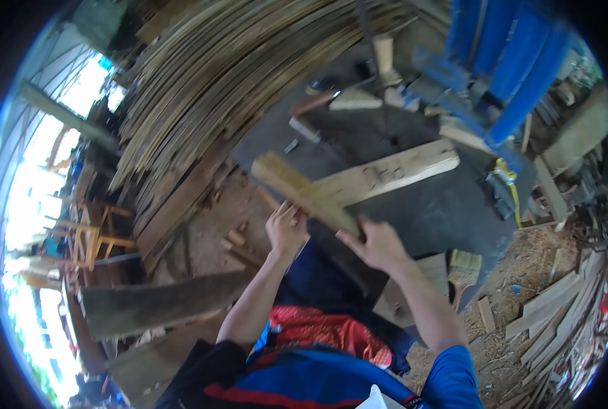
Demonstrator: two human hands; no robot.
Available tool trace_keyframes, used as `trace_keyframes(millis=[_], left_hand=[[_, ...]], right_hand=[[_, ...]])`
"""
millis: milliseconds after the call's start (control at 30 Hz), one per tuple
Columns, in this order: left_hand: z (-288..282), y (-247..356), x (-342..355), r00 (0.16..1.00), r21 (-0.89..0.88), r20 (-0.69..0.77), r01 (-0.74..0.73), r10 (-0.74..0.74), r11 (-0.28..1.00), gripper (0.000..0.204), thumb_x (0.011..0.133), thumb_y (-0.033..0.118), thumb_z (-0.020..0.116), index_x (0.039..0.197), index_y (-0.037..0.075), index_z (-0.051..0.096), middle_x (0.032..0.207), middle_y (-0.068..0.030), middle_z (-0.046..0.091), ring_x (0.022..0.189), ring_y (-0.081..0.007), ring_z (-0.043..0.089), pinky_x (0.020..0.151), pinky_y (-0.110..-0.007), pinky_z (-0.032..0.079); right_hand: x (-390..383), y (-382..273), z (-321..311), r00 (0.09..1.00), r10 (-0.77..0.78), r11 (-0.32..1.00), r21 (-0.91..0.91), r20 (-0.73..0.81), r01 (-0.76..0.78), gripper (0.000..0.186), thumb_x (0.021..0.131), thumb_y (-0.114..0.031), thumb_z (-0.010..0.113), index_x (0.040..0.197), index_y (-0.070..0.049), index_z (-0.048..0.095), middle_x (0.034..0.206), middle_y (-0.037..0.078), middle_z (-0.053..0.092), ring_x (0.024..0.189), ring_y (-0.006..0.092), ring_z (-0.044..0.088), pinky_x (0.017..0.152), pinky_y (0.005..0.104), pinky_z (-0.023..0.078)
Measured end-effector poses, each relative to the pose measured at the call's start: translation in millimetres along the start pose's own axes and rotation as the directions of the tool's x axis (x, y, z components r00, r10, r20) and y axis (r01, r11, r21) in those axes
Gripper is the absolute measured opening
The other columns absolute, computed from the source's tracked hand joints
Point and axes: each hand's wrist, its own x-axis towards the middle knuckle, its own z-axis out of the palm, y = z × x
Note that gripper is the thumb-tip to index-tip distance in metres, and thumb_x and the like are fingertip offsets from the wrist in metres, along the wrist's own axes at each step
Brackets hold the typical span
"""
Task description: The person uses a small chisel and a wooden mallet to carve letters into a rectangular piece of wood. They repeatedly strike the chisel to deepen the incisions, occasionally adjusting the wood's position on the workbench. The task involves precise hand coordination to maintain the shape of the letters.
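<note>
My right hand (380, 247) grips the near end of a short wooden block (297, 187), its thumb and fingers around the end. The block slants up to the left over the dark tabletop (413, 211). Behind it a second pale wooden block (392, 172), with dark handwritten marks, reaches to the right. The two pieces overlap in view; whether they touch is unclear. Close beside the slanted block's left edge, my left hand (287, 230) has its fingers pinched together. A thin brown pencil-like stick (268, 198) sticks out from them.
A hand saw (307, 129), a brush (465, 267) and a yellow tape measure (503, 178) lie on the table. Blue plastic chairs (515, 61) stand at the far right. Stacked long boards (229, 68) fill the far left. Wood scraps (549, 307) cover the floor at right.
</note>
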Motion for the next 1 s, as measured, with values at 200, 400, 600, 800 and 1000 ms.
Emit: trace_keyframes(millis=[200,400,600,800,1000], left_hand=[[0,-1,0,1.000,-0.013,-0.006,0.014,-0.014,1.000,0.007,0.077,0.001,0.073,0.082,0.003,0.068,0.084,-0.0105,0.068,0.074,-0.0337,0.069,0.067,-0.042,0.054],[-5,-2,-1,0.999,-0.038,0.030,0.031,-0.030,0.999,0.008,0.075,0.000,0.073,0.080,0.003,0.068,0.075,-0.0092,0.063,0.066,-0.0314,0.066,0.062,-0.041,0.053],[-5,8,7,0.995,-0.041,0.000,0.101,-0.101,0.994,0.008,0.086,0.008,0.077,0.093,0.006,0.079,0.073,-0.0084,0.063,0.063,-0.0277,0.065,0.063,-0.040,0.053],[-5,8,5,0.998,0.006,-0.053,0.020,-0.019,1.000,0.006,0.089,0.013,0.078,0.091,0.008,0.081,0.075,-0.0040,0.068,0.063,-0.0234,0.066,0.062,-0.036,0.052],[-4,-7,3,0.995,-0.003,-0.009,-0.099,0.099,0.995,0.006,0.080,0.011,0.080,0.083,0.008,0.077,0.076,-0.0037,0.068,0.070,-0.0258,0.068,0.065,-0.039,0.052]], right_hand=[[-1,-1,1,0.998,-0.059,0.998,0.012,-0.026,0.059,0.069,0.097,-0.065,0.063,0.118,0.001,0.068,0.087,0.031,0.073,0.085,0.0518,0.072,0.078,0.0573,0.059],[0,3,7,0.997,-0.077,0.996,-0.034,-0.010,0.077,0.076,0.100,-0.071,0.052,0.121,0.001,0.064,0.082,0.031,0.072,0.083,0.0515,0.072,0.077,0.0584,0.060],[10,-3,-17,0.968,-0.208,0.940,-0.305,-0.143,0.157,0.070,0.101,-0.069,0.054,0.116,-0.001,0.065,0.067,0.022,0.069,0.066,0.0445,0.072,0.062,0.0536,0.060],[-4,-31,-45,0.945,-0.263,0.898,-0.407,-0.196,0.165,0.056,0.099,-0.060,0.065,0.102,-0.004,0.061,0.059,0.016,0.065,0.057,0.0417,0.069,0.054,0.0502,0.057],[-40,-37,-19,0.960,-0.199,0.898,-0.428,-0.195,0.099,0.054,0.100,-0.058,0.064,0.095,-0.005,0.056,0.061,0.018,0.067,0.056,0.0405,0.070,0.051,0.0498,0.057]])
